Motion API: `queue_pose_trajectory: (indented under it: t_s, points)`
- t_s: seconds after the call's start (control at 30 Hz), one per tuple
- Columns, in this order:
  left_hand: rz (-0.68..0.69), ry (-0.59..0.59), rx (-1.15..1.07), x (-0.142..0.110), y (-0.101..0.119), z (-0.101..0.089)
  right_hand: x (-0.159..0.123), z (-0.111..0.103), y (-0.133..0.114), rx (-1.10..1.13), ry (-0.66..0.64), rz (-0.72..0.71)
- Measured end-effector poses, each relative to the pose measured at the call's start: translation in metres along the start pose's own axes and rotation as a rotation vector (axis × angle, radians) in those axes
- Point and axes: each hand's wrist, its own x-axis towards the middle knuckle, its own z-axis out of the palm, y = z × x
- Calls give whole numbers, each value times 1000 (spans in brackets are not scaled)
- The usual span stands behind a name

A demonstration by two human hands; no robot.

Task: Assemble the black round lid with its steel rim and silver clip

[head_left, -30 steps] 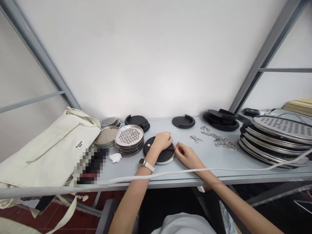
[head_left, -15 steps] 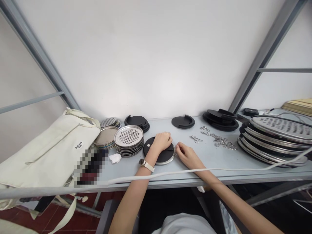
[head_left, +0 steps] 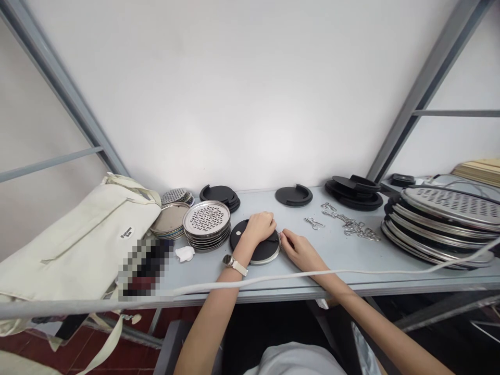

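Note:
A black round disc with a silver rim lies flat at the shelf's front, a white dot on its left side. Over its top, my left hand is closed in a fist and bears down on it; the curled fingertips are hidden. At the disc's right edge my right hand has its thumb and forefinger pinched together against the rim. Whatever lies between those fingertips is too small to make out. Just left of the disc stands a stack of round metal grater plates. Loose wire clips lie beyond my right hand.
Black holders sit along the wall, with another single one and a stacked group. Large grater discs are piled at right. A cream bag fills the left. A white cable crosses in front.
My right fingertips have shifted slightly left along the disc's rim, and the bit of metal seen beside them is now hidden. My left hand stays in place.

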Motion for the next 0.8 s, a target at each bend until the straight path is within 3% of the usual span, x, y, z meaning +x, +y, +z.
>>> queue_pose_trajectory:
  t_s: [0.27,0.8]
  points:
    - [22,-20,2,0,-2,-1,21,3,-7,-28,-45,-68]
    - [6,-4,19,0,-1,-2,11,1,-5,-63,-23,-22]
